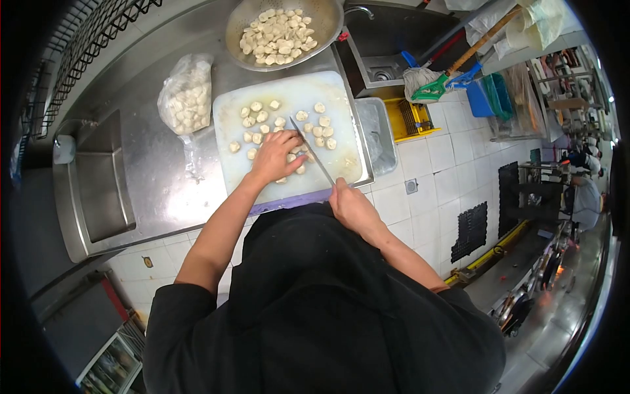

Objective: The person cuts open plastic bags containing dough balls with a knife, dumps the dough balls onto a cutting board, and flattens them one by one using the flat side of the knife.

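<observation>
While R hand is wrapped round the knife handle, L hand lies over some pieces, fingers bent, thumb out; can't tell if it's pinching any. Knife prob. stiff, fairly light: hold by handle only, L fingertips tucked clear of blade. Pieces sit scattered on board, several right by L hand; look light, softish, maybe slick & apt to roll, so gentle grip at sides. Bag w/ more left of board, colander w/ more beyond.
</observation>
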